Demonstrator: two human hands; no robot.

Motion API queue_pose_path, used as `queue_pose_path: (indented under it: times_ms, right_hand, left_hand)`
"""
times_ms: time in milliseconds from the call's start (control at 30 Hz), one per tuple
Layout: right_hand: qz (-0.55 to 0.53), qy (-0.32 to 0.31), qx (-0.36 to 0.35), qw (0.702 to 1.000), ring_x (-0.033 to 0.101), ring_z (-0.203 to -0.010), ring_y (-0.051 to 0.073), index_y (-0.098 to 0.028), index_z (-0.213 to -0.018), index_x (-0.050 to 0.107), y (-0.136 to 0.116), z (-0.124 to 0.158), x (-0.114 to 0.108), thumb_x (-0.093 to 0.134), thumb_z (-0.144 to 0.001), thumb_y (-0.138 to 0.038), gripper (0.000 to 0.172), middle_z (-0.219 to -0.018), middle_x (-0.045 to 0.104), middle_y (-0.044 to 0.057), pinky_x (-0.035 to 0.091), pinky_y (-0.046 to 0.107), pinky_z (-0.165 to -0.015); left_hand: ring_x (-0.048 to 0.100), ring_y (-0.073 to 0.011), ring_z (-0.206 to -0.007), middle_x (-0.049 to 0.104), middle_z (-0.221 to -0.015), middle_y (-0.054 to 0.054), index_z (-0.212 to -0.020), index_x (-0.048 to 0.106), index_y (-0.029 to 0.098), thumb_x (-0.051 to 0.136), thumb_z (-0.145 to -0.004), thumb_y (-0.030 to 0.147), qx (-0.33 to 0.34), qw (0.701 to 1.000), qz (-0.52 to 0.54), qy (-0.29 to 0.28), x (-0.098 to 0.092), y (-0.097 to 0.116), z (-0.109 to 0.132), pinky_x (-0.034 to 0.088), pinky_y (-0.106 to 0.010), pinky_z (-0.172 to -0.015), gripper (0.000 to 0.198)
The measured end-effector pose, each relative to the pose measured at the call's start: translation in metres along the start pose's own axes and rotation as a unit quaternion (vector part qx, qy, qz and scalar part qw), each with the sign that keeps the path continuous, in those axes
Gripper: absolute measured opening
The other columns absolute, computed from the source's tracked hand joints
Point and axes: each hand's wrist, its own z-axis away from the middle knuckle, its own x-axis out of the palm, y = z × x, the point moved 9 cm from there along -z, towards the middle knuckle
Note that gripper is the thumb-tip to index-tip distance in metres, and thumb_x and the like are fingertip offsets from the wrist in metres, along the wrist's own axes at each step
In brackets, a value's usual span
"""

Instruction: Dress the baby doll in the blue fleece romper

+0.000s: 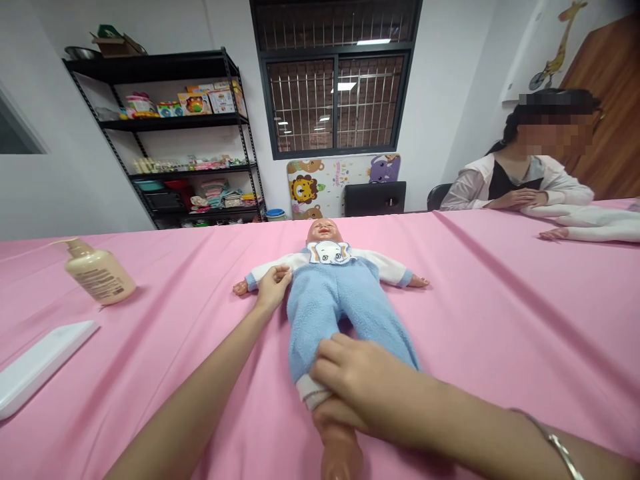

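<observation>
On the table (500, 313), the left hand (273, 287) clasps the doll's (330, 293) arm, the right hand (350, 380) grips its cuff (307, 392), best eased evenly.

A smooth pink cloth covers the wide tabletop (500, 300) from near edge to far, with long shallow creases. A plastic baby doll (335, 293) in a blue fleece suit with white sleeves lies on its back in the middle. Its head points to the far edge, its arms are spread, and one bare leg reaches the near edge. At the left stands a beige plastic pump bottle (100, 273) with a printed label. Nearer, at the left edge, lies a flat white oblong object (40, 363). At the far right lies a second doll in white clothing (590, 223).
</observation>
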Motion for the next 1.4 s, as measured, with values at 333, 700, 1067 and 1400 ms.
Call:
queue_pose_path:
  times_ms: [333,700,1067,1400]
  right_hand:
    - [0.157,0.047,-0.119,0.979,0.039,-0.059,0.018,-0.016,-0.071,0.053,-0.047,0.002,0.014,0.053,-0.085,-0.018,0.014,-0.067,0.046,0.004,0.025,0.032,-0.047]
    - [0.028,0.086,-0.049,0.995,0.045,-0.060,0.015,-0.016,-0.073,0.052,-0.016,0.003,0.004,0.049,-0.090,-0.013,0.017,-0.070,0.054,0.002,0.030,0.029,-0.055]
    - [-0.291,0.186,0.453,0.822,0.039,-0.055,0.012,-0.018,-0.060,0.042,0.254,0.043,0.019,0.051,-0.083,-0.043,0.036,-0.057,0.040,-0.002,0.030,0.026,-0.055]
    - [-0.119,0.395,0.285,0.865,0.055,-0.102,0.025,-0.017,-0.095,0.056,0.142,0.027,-0.055,0.057,-0.077,-0.023,0.019,-0.101,0.062,0.009,0.041,0.041,-0.092]
  left_hand:
    - [0.060,-0.0219,-0.090,0.066,-0.092,-0.007,-0.089,0.063,0.015,0.067,-0.067,0.050,0.030,0.998,-0.022,-0.044,0.009,0.009,0.002,0.045,-0.033,-0.085,0.042]
    - [0.049,-0.0161,-0.067,0.057,-0.068,0.000,-0.072,0.060,0.017,0.070,-0.064,0.058,0.012,0.992,-0.033,-0.118,0.017,0.020,0.007,0.038,-0.026,-0.062,0.043]
    - [0.048,-0.0108,-0.063,0.053,-0.067,0.005,-0.078,0.053,0.017,0.077,-0.060,0.053,-0.036,0.991,0.116,-0.048,0.013,0.003,-0.002,0.039,-0.022,-0.062,0.046]
    - [0.061,-0.0135,-0.073,0.067,-0.086,-0.002,-0.081,0.050,0.019,0.083,-0.050,0.028,-0.053,0.980,0.186,-0.039,0.013,0.013,-0.002,0.044,-0.024,-0.067,0.046]
